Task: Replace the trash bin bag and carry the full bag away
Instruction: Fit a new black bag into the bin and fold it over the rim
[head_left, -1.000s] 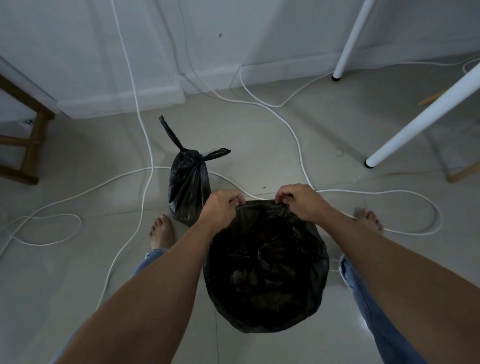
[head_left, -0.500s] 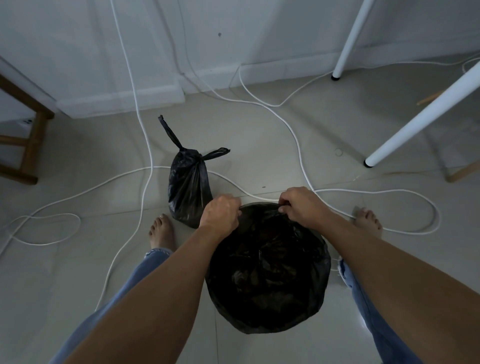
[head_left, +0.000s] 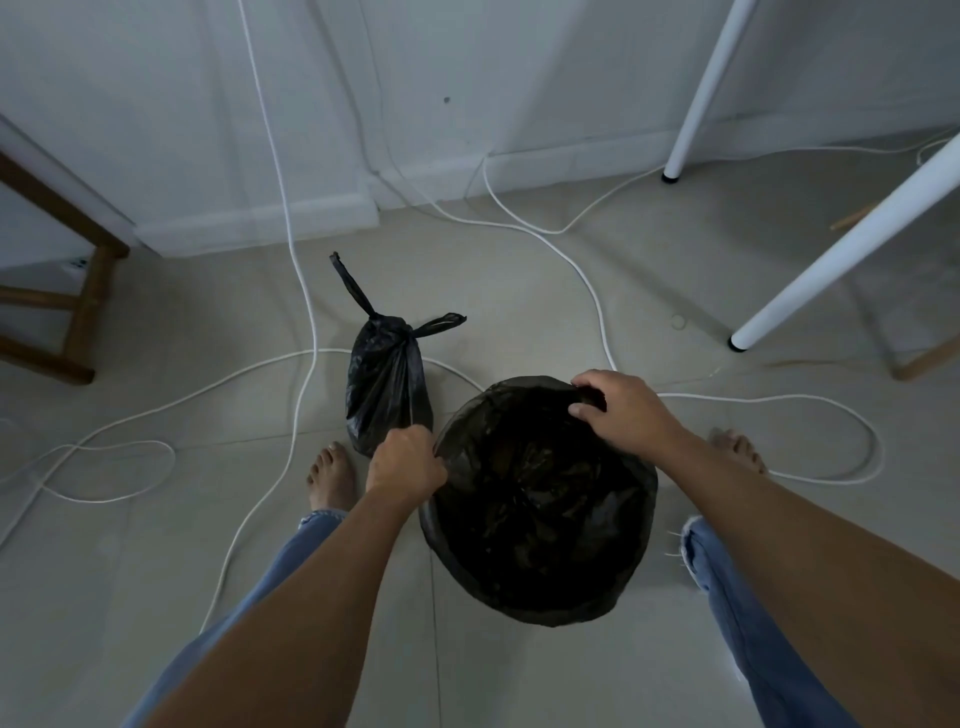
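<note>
Both hands on the fresh black liner, seen from the head camera. Left hand clenched on the liner's left rim edge, fist tight, plastic bunched inside it. Right hand grips the far-right rim, fingers curled over the plastic and thumb underneath. Liner is spread open over a round bin; the bin itself is fully hidden under the plastic, only the black film shows, so its colour cannot be told.

Surface: pale grey tiled floor, grout lines visible. White wall with a white baseboard runs behind the liner.

Around, all relative to the liner: tied full bag, black, knotted at top with two tails sticking up, stands on the floor just beyond-left of the liner, right behind the left hand; whether it touches the hand cannot be told. White cables loop across the floor on the left, behind and to the right of the liner; one passes behind the full bag. Two white table legs slant down to the floor far-right of the liner. Wooden stool frame well to the left. Bare left foot just left of the liner beside the left hand, bare right foot just right of it; jeans legs on either side.

Nothing lies between the hands and the liner rim. Full bag stays clear of both hands' grip, standing upright on the floor.
</note>
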